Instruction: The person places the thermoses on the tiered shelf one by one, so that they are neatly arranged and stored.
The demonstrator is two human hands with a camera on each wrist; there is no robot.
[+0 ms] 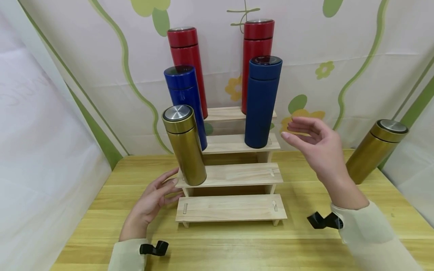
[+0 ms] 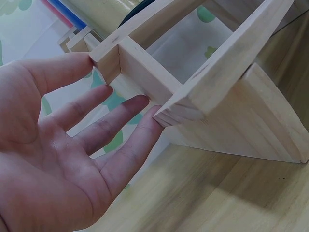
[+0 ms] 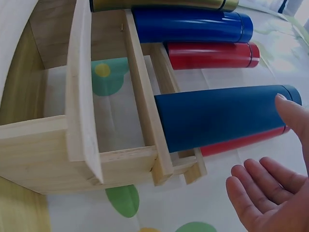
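Observation:
A stepped wooden rack [image 1: 232,209] stands on the table. My left hand [image 1: 152,203] is at its left side, fingertips right at the end of a shelf and holding nothing; the left wrist view shows these fingers [image 2: 123,116] spread. On the second shelf from the bottom, a gold thermos [image 1: 188,152] stands at the left end. One shelf higher are a glossy blue thermos [image 1: 186,90] at left and a matte dark blue thermos [image 1: 262,105] at right. Just right of the dark blue one, my right hand [image 1: 320,145] hovers with fingers relaxed and nothing in it.
On the top shelf stand two red thermoses, one at left [image 1: 188,52] and one at right [image 1: 257,49]. Another gold thermos [image 1: 374,150] is on the table [image 1: 220,246] at the right, beyond my right wrist. A patterned cloth [image 1: 217,64] hangs behind the rack.

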